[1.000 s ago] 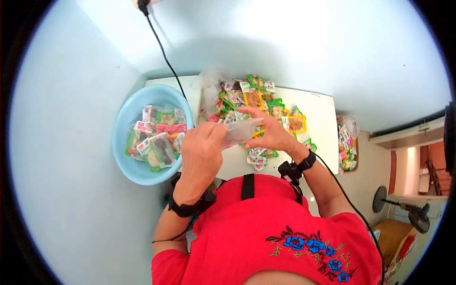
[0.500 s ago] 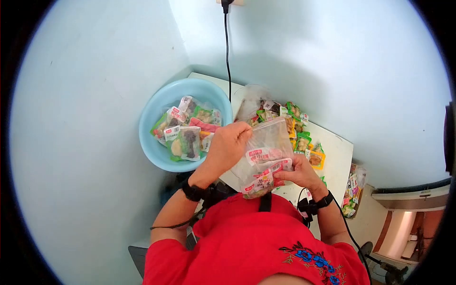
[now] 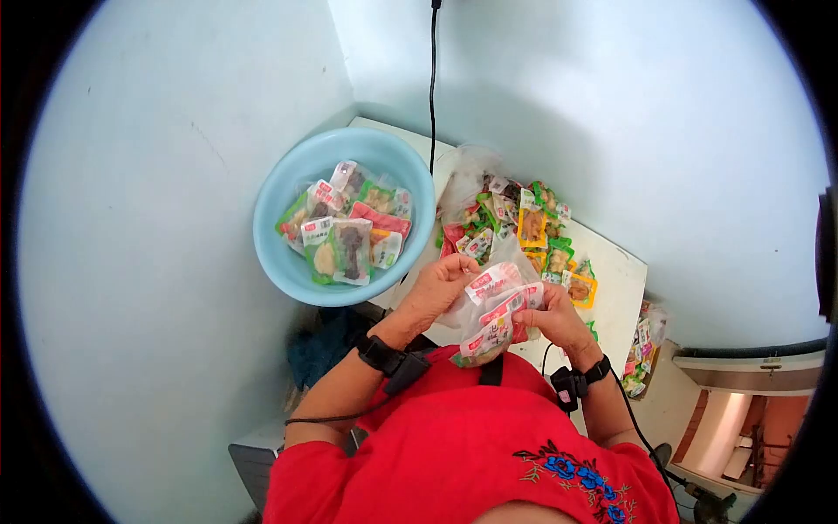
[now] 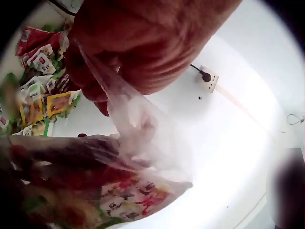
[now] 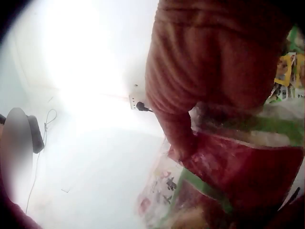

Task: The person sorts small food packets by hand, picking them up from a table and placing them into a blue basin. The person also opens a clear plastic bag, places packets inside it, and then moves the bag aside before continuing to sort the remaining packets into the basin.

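In the head view a clear plastic bag (image 3: 496, 313) with several printed food packets inside hangs between both hands, above the lap. The left hand (image 3: 434, 294) pinches its upper left edge; the left wrist view shows the film (image 4: 119, 95) stretched from the fingers of that hand (image 4: 128, 43). On the other side the right hand (image 3: 559, 316) grips the bag, thumb over the packets. In the right wrist view a red packet (image 5: 238, 167) with green stripes lies under the right hand's fingers (image 5: 178, 138). The bag's mouth is crumpled.
A light blue basin (image 3: 272, 246) holding several packets stands at the table's left. Loose packets (image 3: 532, 223) are heaped at the table's back, beside a crumpled clear bag (image 3: 467, 188). More packets fill a box (image 3: 644, 349) at the right. A black cable (image 3: 433, 96) hangs down the wall.
The bag, held flat between the hands a second ago, turned upright with its packets showing. Since then, the left hand has lowered and the top of the bag has crumpled. The head view has shifted.
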Action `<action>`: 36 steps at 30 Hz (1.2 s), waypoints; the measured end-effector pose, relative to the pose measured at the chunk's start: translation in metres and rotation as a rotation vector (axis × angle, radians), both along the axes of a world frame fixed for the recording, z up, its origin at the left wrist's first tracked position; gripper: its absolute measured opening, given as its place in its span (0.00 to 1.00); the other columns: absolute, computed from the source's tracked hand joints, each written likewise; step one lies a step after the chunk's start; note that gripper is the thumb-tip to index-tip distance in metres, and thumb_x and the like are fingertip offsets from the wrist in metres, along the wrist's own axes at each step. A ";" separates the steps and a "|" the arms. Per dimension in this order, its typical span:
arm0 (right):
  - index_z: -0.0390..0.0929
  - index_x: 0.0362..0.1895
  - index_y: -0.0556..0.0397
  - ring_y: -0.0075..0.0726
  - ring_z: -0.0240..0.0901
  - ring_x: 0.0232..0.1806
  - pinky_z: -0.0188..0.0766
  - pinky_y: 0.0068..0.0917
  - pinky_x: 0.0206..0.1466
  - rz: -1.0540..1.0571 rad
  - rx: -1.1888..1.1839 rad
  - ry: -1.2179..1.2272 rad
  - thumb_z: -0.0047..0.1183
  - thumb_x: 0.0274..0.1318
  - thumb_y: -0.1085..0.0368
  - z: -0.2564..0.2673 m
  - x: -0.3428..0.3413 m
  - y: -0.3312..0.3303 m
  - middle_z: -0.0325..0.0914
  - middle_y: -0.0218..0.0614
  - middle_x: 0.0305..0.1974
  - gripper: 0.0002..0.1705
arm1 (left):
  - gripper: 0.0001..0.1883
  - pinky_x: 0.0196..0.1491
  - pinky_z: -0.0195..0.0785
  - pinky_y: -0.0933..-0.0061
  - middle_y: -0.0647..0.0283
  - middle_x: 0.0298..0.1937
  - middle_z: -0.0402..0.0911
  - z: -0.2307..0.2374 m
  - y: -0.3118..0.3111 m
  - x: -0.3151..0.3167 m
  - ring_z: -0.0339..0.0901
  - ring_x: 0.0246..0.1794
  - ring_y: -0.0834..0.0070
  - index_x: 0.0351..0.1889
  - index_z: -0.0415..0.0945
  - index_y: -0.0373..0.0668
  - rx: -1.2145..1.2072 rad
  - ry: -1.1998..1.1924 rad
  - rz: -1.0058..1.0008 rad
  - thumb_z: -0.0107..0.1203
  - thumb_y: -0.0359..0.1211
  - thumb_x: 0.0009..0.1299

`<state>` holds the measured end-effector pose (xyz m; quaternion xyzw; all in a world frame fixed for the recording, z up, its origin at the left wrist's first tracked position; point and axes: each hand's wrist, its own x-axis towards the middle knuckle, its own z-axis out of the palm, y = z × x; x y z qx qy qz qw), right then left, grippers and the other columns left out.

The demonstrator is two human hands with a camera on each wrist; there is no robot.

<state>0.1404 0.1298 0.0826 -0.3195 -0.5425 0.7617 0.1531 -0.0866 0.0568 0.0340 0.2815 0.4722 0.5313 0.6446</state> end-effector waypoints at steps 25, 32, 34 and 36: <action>0.78 0.50 0.58 0.22 0.77 0.42 0.74 0.24 0.50 -0.195 0.031 0.075 0.60 0.53 0.74 -0.005 -0.022 0.003 0.82 0.31 0.43 0.18 | 0.43 0.58 0.68 0.69 0.55 0.68 0.64 0.049 -0.031 -0.045 0.68 0.62 0.70 0.74 0.52 0.37 0.301 0.258 0.219 0.65 0.39 0.65; 0.58 0.71 0.54 0.24 0.70 0.55 0.70 0.26 0.59 -0.247 0.120 0.150 0.65 0.48 0.75 0.009 -0.029 -0.002 0.72 0.30 0.57 0.45 | 0.40 0.57 0.68 0.67 0.54 0.62 0.71 0.102 -0.037 -0.044 0.72 0.56 0.67 0.70 0.59 0.36 0.506 0.896 0.459 0.66 0.39 0.64; 0.55 0.72 0.53 0.25 0.68 0.57 0.68 0.27 0.62 -0.241 0.106 0.175 0.66 0.48 0.75 0.007 -0.028 0.000 0.71 0.31 0.59 0.48 | 0.41 0.56 0.68 0.68 0.55 0.59 0.74 0.096 -0.031 -0.031 0.73 0.55 0.69 0.71 0.56 0.36 0.431 0.749 0.445 0.66 0.38 0.65; 0.56 0.72 0.53 0.24 0.68 0.57 0.68 0.27 0.62 -0.234 0.109 0.190 0.66 0.48 0.74 0.008 -0.028 -0.001 0.71 0.30 0.58 0.48 | 0.42 0.55 0.68 0.71 0.57 0.55 0.77 0.072 -0.025 -0.024 0.75 0.52 0.71 0.73 0.52 0.36 0.326 0.390 0.432 0.65 0.38 0.66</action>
